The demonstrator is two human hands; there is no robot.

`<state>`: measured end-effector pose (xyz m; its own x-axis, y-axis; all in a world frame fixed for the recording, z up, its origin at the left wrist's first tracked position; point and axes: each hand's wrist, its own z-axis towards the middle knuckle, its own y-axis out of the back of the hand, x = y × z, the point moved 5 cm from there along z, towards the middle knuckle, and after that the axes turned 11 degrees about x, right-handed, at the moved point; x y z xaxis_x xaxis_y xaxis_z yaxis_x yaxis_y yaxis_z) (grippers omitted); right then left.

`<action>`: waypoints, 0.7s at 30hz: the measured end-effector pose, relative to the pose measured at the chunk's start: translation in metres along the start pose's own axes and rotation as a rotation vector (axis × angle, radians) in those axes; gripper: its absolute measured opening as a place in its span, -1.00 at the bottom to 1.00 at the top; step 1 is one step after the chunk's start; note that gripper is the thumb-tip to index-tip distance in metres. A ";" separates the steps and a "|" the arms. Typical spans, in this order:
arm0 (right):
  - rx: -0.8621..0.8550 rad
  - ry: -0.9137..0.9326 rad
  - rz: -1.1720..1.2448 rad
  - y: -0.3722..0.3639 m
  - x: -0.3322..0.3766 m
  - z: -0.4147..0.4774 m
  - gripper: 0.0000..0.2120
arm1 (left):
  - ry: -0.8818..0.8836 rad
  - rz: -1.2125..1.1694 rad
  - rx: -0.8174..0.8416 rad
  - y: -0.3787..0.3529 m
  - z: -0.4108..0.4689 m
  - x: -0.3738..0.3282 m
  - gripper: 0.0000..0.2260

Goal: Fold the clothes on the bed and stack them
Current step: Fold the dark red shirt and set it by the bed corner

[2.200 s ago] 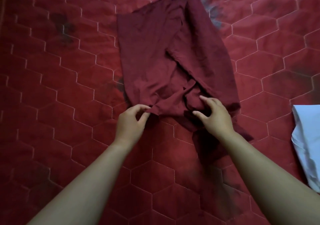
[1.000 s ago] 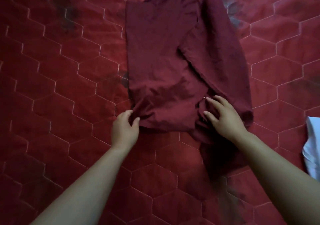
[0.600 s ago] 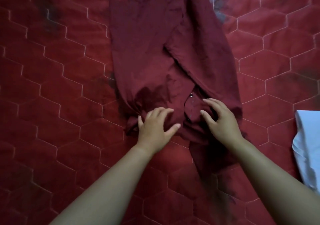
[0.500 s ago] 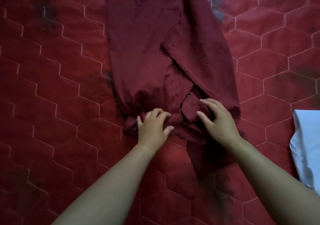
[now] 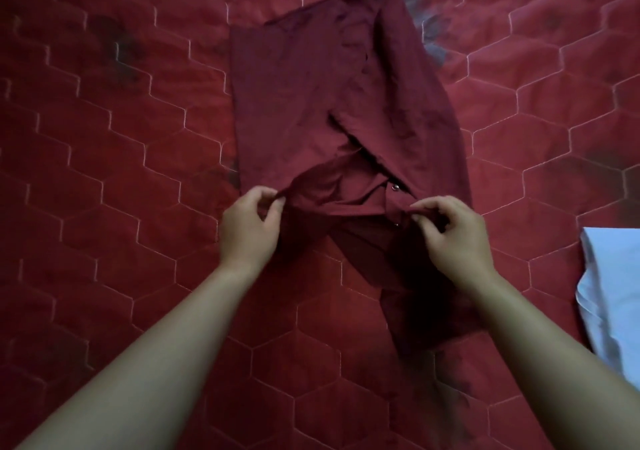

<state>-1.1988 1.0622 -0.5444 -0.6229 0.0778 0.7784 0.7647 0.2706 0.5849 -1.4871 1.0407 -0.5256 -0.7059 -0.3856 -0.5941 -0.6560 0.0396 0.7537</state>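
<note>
Currently left hand [image 5: 247, 231] has thumb and forefinger closed in a pinch on the near-left corner of the maroon shirt [image 5: 311, 103], other fingers loosely curled, holding nothing else. Shirt lies on the red quilted bedspread [image 5: 104, 138], stretching away from the fingertips; a sleeve is folded diagonally across its far-right side, and a loose flap trails back toward the person under the right wrist. Between the two pinches the edge is lifted and pulled fairly taut, a snap button [image 5: 394, 188] just beyond the right fingertips. Right hand [image 5: 453, 235] pinches the near-right edge of the same hem between thumb and bunched fingers, closed on cloth. My read: two-corner grip is there so the near edge can be carried over in one straight fold without skewing. Well right of the right hand, a white folded garment [image 5: 609, 293] sits at the frame edge, likely the stack start. No brands, labels or legible writing visible.
</note>
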 end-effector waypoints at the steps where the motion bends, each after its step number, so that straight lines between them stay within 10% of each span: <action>1: -0.040 0.013 0.009 0.011 0.009 0.008 -0.79 | -0.031 -0.012 -0.018 0.008 0.011 -0.014 -0.98; 10: -0.180 -0.057 -0.233 0.050 0.033 0.061 -0.54 | -0.272 -0.002 0.115 -0.002 0.059 -0.100 -0.59; 21: 0.152 -0.222 -0.357 -0.023 -0.073 0.007 -0.48 | 0.189 -0.180 0.119 -0.069 -0.009 0.027 -0.31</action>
<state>-1.1717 1.0569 -0.6162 -0.8764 0.1534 0.4566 0.4728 0.4544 0.7549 -1.4582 1.0194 -0.5915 -0.5199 -0.5612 -0.6440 -0.8009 0.0582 0.5959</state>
